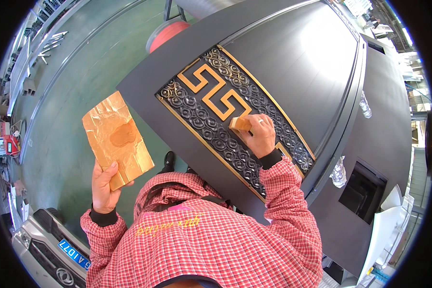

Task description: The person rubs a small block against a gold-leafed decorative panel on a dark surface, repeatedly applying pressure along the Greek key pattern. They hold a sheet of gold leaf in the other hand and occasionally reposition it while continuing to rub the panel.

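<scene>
My left hand (105, 185) grips the lower edge of a flat, gold-coated board (103, 122), thumb on top. A wet-looking patch of gold-brown paint (124, 134) lies on the board. In my right hand (260, 136) is a small sponge block (240, 124), pinched between the fingers and pressed on the raised meander pattern of a dark panel (293, 62). Gold colours the meander (216, 98) above the sponge and the strips along the band's borders. Dark scrollwork (192, 113) runs along both sides of the meander, with gold touches at its upper end.
A second dark panel with a square opening (362, 192) lies to the right, beside crumpled clear wrapping (338, 173). Beyond the panel's far left edge stands a red round reel (168, 34). A parked car (53, 245) is at lower left, over green floor (86, 62).
</scene>
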The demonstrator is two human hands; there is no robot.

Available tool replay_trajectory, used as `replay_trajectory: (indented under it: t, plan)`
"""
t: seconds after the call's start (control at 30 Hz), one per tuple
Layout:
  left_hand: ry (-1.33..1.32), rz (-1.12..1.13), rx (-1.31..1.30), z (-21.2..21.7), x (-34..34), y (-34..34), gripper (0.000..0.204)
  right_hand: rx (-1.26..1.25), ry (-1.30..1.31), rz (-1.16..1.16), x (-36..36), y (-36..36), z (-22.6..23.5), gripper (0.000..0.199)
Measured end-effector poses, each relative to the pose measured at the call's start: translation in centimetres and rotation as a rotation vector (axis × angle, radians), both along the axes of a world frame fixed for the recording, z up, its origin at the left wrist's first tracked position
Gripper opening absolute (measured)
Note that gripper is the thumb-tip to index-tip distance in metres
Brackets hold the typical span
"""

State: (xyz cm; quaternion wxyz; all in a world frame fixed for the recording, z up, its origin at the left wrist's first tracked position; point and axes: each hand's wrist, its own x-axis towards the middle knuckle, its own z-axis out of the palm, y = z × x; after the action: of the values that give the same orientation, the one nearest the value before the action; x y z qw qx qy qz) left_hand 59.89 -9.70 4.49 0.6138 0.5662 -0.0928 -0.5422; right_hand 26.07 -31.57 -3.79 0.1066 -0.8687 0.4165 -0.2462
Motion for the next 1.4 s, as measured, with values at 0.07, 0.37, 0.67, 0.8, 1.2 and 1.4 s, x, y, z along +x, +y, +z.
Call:
replay_trajectory:
  t: [0.07,0.37,0.67,0.8,1.2,1.4]
  plan:
    - [0.003,0.0,-0.002,-0.1,0.0,0.1,0.048,-0.013,-0.03,-0.054,-0.1,-0.2,0.3,0.035]
    - [-0.024,0.019,0.016,0.0,-0.9,0.9,0.048,-0.011,-0.007,0.032,-0.3,0.1,0.2,0.034]
    - [0.039,-0.027,-0.007,-0.7,-1.5,1.6,0.05,0.182,-0.331,-0.174,-0.5,2.2,3.4,0.038]
    - [0.058,-0.062,-0.051,-1.9,-1.4,1.7,0.053,0.229,-0.364,-0.27,-0.6,5.0,4.8,0.042]
    - [0.296,-0.323,-0.186,-1.8,-0.3,2.6,0.057,0.154,-0.353,0.078,11.9,13.5,12.4,0.039]
    - [0.307,-0.35,-0.251,-2.5,0.3,3.6,0.057,0.018,-0.153,0.115,14.1,15.2,12.9,0.036]
